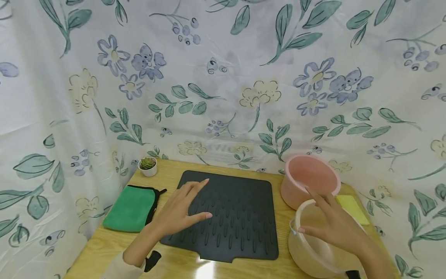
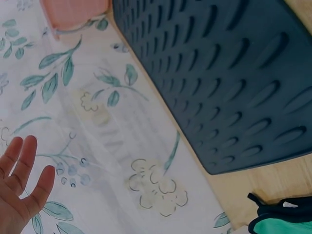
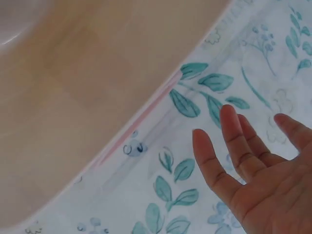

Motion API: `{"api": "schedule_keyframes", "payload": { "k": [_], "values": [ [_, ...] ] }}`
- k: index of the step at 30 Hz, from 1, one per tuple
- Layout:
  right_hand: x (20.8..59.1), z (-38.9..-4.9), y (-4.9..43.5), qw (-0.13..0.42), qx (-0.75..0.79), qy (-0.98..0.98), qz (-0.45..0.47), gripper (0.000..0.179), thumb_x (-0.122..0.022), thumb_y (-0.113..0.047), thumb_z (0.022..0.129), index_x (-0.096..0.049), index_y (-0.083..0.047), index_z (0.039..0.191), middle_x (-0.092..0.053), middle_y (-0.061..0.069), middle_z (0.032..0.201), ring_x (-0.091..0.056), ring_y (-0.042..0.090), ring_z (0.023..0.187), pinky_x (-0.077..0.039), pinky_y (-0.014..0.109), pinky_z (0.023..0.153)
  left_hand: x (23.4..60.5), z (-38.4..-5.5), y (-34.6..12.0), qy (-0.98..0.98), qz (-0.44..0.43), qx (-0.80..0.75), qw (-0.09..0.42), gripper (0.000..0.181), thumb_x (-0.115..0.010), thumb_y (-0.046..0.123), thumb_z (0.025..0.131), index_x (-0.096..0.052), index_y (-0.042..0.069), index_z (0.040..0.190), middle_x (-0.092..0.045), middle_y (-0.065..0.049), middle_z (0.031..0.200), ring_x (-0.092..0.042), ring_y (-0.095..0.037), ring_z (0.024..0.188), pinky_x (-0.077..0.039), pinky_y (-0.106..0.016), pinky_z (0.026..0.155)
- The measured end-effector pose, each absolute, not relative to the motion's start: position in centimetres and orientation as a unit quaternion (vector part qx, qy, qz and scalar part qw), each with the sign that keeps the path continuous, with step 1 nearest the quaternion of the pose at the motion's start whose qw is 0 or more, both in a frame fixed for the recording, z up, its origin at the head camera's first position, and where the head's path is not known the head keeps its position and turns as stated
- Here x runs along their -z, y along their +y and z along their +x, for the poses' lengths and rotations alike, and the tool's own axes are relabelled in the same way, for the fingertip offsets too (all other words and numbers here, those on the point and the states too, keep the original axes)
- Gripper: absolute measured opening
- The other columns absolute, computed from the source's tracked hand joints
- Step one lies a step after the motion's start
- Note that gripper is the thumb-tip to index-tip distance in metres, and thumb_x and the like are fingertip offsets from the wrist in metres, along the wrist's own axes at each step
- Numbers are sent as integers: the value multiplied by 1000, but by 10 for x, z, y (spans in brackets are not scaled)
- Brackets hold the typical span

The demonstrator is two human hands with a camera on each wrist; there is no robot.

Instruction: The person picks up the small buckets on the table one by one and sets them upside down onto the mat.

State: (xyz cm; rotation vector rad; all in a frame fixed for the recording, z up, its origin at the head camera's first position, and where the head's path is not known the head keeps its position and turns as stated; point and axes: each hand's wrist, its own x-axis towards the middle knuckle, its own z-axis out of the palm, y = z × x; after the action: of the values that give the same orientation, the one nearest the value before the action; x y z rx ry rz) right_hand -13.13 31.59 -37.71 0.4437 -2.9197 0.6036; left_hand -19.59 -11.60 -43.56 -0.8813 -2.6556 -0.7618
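Observation:
My left hand (image 1: 179, 209) hovers over the left side of a dark grey ridged mat (image 1: 240, 217), fingers extended and thumb apart, holding nothing. In the left wrist view, the left hand (image 2: 19, 190) shows spread fingers, with the ridged mat (image 2: 234, 73) beyond. My right hand (image 1: 331, 224) is above a cream bucket (image 1: 303, 248) with a wire handle, its fingers loosely extended and nothing in them. The right wrist view has the right hand (image 3: 263, 170) with parted fingers near the cream bucket's wall (image 3: 97, 97). Whether that hand touches the rim cannot be told.
Behind the cream bucket stands a pink bucket (image 1: 290, 190), with a yellow cloth-like piece (image 1: 352, 209) beside it. A green pouch-like cloth with black edging (image 1: 130, 209) lies left of the mat. A small potted succulent (image 1: 148, 166) sits at the back left. Floral curtain (image 1: 216, 116) encloses the table.

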Motion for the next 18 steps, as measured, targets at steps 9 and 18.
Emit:
{"api": "schedule_keyframes", "payload": {
  "k": [9,18],
  "values": [
    [383,-108,341,88,-202,-970,106,107,-84,-46,76,-18,-32,160,-47,4,128,-58,22,104,-51,49,72,437,-191,-116,-905,-296,281,120,92,-72,56,84,-21,36,158,-48,-2,138,-55,-17,109,-48,-41,81],
    [396,-91,361,120,-209,-967,86,110,-89,-40,70,-25,-30,159,-54,5,121,-53,7,101,-51,48,75,441,-188,-117,-904,-287,297,112,92,-74,54,84,-22,36,158,-48,-1,137,-54,-14,107,-50,-40,80]
  ]
}}
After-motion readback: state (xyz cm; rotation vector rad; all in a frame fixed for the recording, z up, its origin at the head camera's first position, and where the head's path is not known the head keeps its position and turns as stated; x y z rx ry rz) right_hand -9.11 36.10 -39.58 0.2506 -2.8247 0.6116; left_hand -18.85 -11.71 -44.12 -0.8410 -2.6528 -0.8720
